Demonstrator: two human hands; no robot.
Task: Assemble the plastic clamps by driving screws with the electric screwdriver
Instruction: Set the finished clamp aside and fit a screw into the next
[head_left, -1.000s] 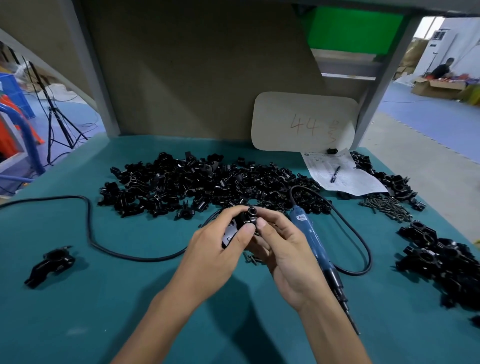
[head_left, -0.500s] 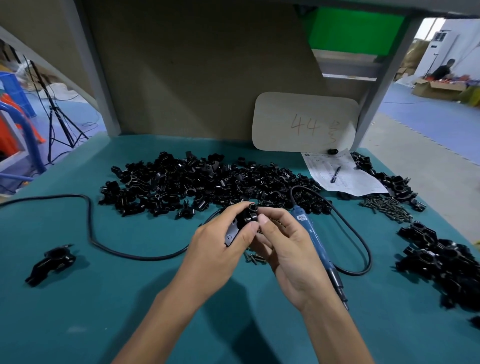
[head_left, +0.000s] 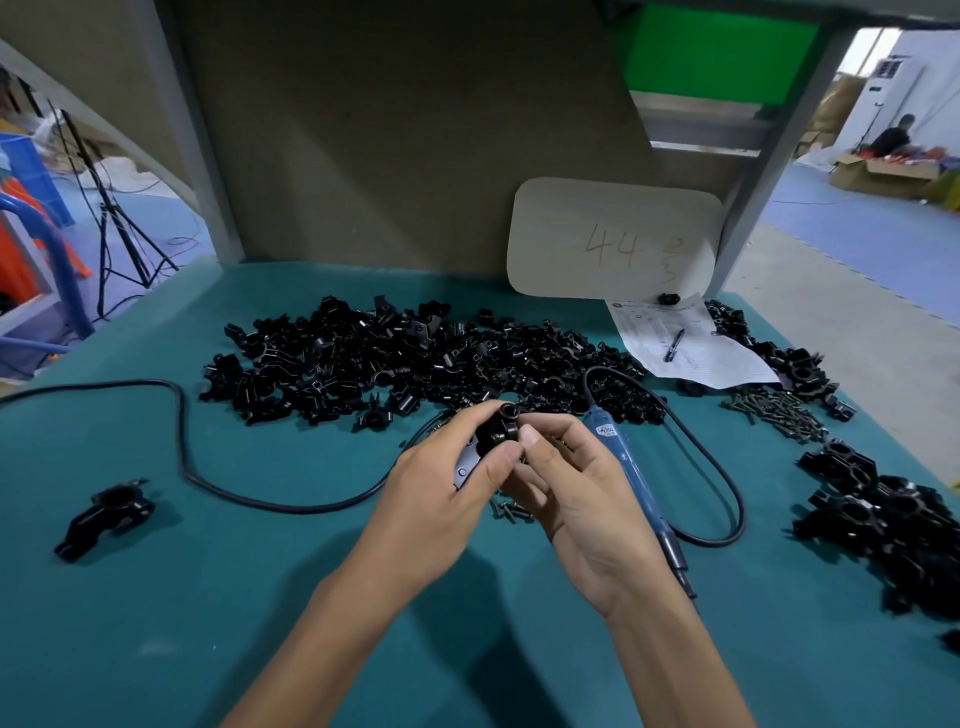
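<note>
Both forearms angle in from below and meet above the middle of the desk (head_left: 260, 597). The left hand (head_left: 441, 483) grips a black clamp (head_left: 498, 428) between thumb and curled fingers. The right hand (head_left: 576, 499) pinches its other side, thumb raised. The blue electric screwdriver (head_left: 634, 478) lies on the desk just behind the right hand.

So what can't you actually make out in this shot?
Head view only:
- Whether a screw sits in the small black plastic clamp: the grip of the left hand and right hand mostly covers it.
- Blue electric screwdriver: bit behind the right wrist.
- White printed sheet: text too small.
- Heap of black clamps at right: cut off by the frame edge.
</note>
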